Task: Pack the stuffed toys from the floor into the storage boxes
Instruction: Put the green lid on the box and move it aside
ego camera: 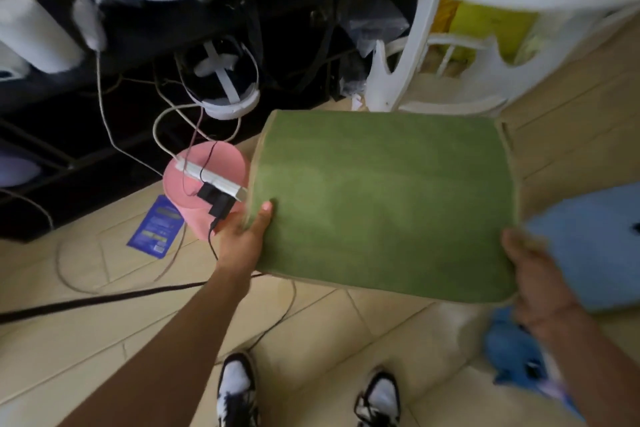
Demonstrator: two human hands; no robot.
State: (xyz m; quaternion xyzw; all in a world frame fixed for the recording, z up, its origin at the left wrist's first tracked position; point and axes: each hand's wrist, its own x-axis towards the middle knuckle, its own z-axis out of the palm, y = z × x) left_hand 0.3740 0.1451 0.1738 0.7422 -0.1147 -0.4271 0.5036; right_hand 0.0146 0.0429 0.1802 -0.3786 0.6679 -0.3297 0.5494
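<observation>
Green cushion held flat above the floor tiles, long axis running left-right, tilted slightly down to the right. Left hand grips its left edge, thumb on top; right hand grips the right edge. Blue plush on floor below right hand.

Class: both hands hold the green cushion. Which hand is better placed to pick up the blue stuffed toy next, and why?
Right. The right hand grips the green cushion on the side nearest the blue stuffed toy; the left hand is on the far side, beside the pink item.
</observation>
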